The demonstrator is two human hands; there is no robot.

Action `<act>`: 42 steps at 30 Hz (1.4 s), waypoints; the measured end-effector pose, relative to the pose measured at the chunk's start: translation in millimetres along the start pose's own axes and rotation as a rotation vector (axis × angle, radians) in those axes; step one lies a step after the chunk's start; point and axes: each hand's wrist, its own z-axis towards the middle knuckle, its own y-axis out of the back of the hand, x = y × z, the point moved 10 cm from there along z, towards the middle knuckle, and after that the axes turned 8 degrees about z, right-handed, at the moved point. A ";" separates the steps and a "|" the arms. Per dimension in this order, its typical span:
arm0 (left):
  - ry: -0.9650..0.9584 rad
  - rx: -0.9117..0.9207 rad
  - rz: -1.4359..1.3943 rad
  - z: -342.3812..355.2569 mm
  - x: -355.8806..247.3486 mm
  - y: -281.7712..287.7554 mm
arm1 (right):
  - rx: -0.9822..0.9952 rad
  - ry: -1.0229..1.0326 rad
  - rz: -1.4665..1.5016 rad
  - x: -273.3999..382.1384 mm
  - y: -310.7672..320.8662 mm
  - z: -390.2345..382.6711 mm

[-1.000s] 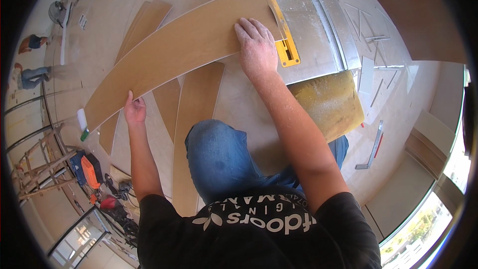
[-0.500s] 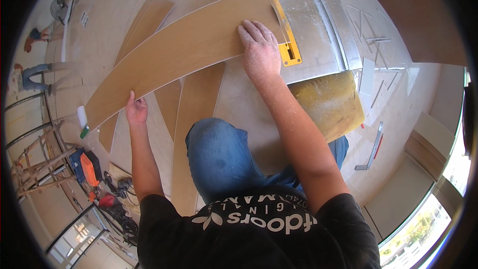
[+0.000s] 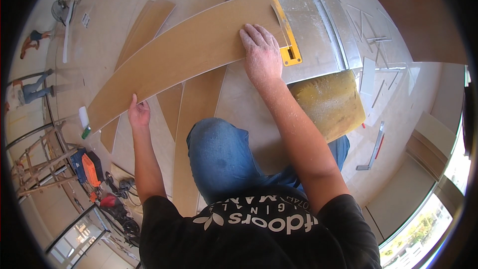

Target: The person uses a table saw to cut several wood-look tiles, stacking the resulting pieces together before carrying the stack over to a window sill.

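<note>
A long brown wooden board (image 3: 179,45) slants across the view, its right end lying on a dusty metal saw table (image 3: 318,35). That end covers part of a yellow insert plate (image 3: 293,55), where a thin dark edge resembling a saw blade shows beside the board. My right hand (image 3: 261,47), coated with pale dust, lies flat on top of the board near the plate, fingers stretched out. Farther left, my left hand (image 3: 139,113) grips the board's near edge, thumb up at the edge and the other fingers partly hidden beneath.
More brown boards (image 3: 199,104) lie on the floor below. A dusty yellow block-shaped thing (image 3: 331,104) stands by my right leg. Right of it lie a metal square (image 3: 373,149) and thin offcut strips (image 3: 368,25). Tools (image 3: 92,169) and two people (image 3: 32,89) are at far left.
The board has shifted slightly toward me, and a little more of the yellow plate's far end shows. Both hands have moved slightly with it. A person at far left has changed posture.
</note>
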 end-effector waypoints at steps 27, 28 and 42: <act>0.001 0.017 0.001 -10.1 2.5 13.0 | 0.002 0.001 -0.007 4.2 8.3 -12.8; 0.008 0.015 0.002 -10.4 3.2 14.5 | 0.003 0.001 -0.006 4.3 7.9 -13.6; 0.001 0.019 -0.008 -21.7 4.4 14.2 | 0.001 0.000 0.003 6.4 12.0 -20.1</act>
